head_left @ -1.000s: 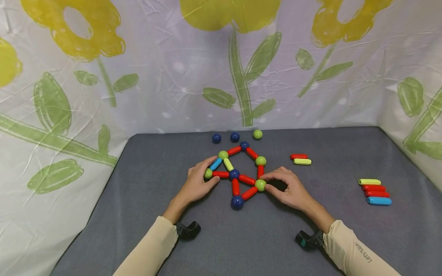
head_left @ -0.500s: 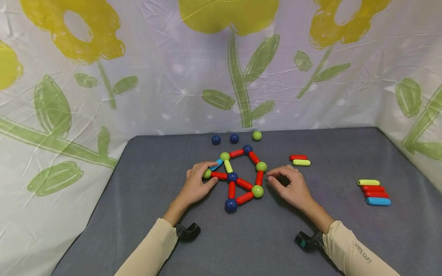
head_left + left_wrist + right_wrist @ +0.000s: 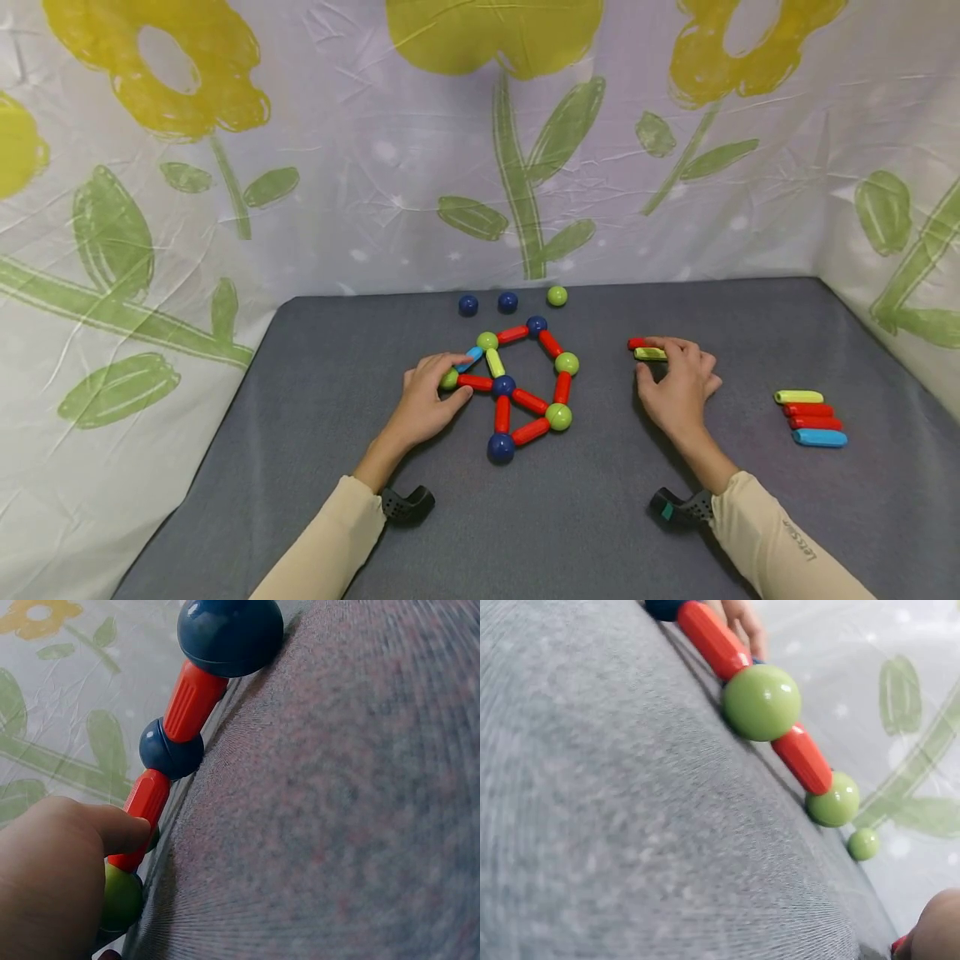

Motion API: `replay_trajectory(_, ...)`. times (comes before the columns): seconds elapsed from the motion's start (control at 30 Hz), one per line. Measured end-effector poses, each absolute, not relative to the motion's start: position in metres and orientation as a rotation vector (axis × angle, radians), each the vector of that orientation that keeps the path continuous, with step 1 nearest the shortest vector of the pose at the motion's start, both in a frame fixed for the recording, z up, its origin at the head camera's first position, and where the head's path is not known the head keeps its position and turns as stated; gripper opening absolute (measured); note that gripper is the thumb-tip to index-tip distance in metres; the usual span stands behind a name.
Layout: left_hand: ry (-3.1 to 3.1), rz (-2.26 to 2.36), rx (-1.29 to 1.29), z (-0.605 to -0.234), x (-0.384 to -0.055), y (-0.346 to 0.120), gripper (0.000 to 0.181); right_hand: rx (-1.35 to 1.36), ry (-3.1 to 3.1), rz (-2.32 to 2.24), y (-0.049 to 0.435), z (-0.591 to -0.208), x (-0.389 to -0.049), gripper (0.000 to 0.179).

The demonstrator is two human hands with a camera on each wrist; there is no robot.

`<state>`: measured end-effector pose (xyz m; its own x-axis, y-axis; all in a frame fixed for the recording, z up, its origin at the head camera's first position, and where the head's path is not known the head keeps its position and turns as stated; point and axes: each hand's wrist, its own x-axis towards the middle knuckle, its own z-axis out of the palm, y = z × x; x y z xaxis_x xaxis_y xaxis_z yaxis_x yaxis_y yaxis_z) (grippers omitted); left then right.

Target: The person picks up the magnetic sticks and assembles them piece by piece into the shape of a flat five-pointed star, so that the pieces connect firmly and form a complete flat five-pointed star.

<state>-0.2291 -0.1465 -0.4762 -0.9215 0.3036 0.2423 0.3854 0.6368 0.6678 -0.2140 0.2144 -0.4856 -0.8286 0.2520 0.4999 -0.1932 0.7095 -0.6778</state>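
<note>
A flat frame of building-set rods and balls, with a dark blue ball (image 3: 504,387) at its middle joint, lies on the grey table. My left hand (image 3: 431,404) grips its left corner, around a green ball (image 3: 448,379). The fingers lie on a light blue rod (image 3: 470,359), and the thumb presses a red rod (image 3: 146,796). My right hand (image 3: 678,387) reaches over a loose red rod (image 3: 636,342) and a yellow-green rod (image 3: 649,354). Its thumb and index finger stand apart on either side of them, covering their right ends.
Two loose blue balls (image 3: 507,302) and a green ball (image 3: 557,296) lie behind the frame. At the right sit several rods in a stack, with a blue rod (image 3: 819,438) nearest me. A flower-printed cloth (image 3: 360,167) hangs around the table.
My right hand let go of the frame's right green ball and moved right to the two loose rods. The frame's lower right part shifted slightly toward me. My left hand stays at the left corner.
</note>
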Motion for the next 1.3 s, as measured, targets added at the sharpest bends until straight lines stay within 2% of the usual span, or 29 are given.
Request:
replay_trajectory(0.13, -2.738, -1.149, -0.583, -0.476, -0.228, -0.146, 0.031, -0.081, -2.393, 1.007, 0.215, -0.484, -0.213, 0.025)
replay_trajectory(0.33, -2.745, -1.151, -0.571, -0.476, -0.227, -0.147, 0.021, 0.021, -2.378, 1.035, 0.212, -0.485, -0.213, 0.019)
replay_trajectory(0.6, -2.757, -1.122, -0.505, -0.476, -0.227, -0.146, 0.02, 0.143, -2.435, 1.002, 0.205, -0.483, -0.209, 0.028)
replay_trajectory(1.3, -2.723, -1.044, -0.34, -0.48, -0.23, -0.148, 0.026, 0.443, -2.506, 0.9, 0.205, -0.486, -0.211, 0.029)
